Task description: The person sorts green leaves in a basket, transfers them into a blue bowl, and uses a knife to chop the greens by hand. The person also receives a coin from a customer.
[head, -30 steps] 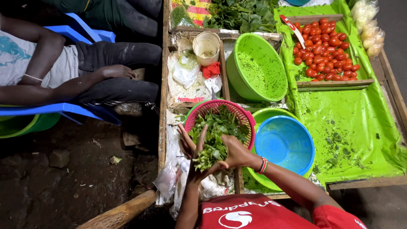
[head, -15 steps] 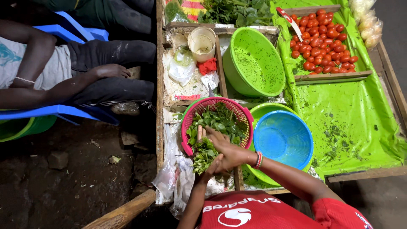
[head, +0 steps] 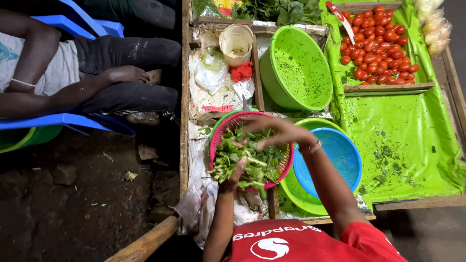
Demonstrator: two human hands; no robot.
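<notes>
A pink plastic basket [head: 217,136] full of leafy greens [head: 259,156] sits at the near edge of a wooden stall. My left hand [head: 234,175] is at the basket's near rim, closed on a bunch of the greens that spills over its fingers. Farther back, my right hand [head: 273,131] hovers over the basket with its fingers spread and slightly blurred, just above the leaves. A beaded bracelet is on that wrist.
A blue bowl [head: 342,157] nested in a green one stands right of the basket. Behind are a large green basin [head: 301,68], a cream cup [head: 236,43], a crate of red tomatoes [head: 376,46] and a green plastic sheet [head: 403,140]. Another person [head: 97,82] sits on a blue chair at left.
My right hand left the bunch and moved away from me over the basket. My left hand kept the bunch and shifted slightly toward the basket rim.
</notes>
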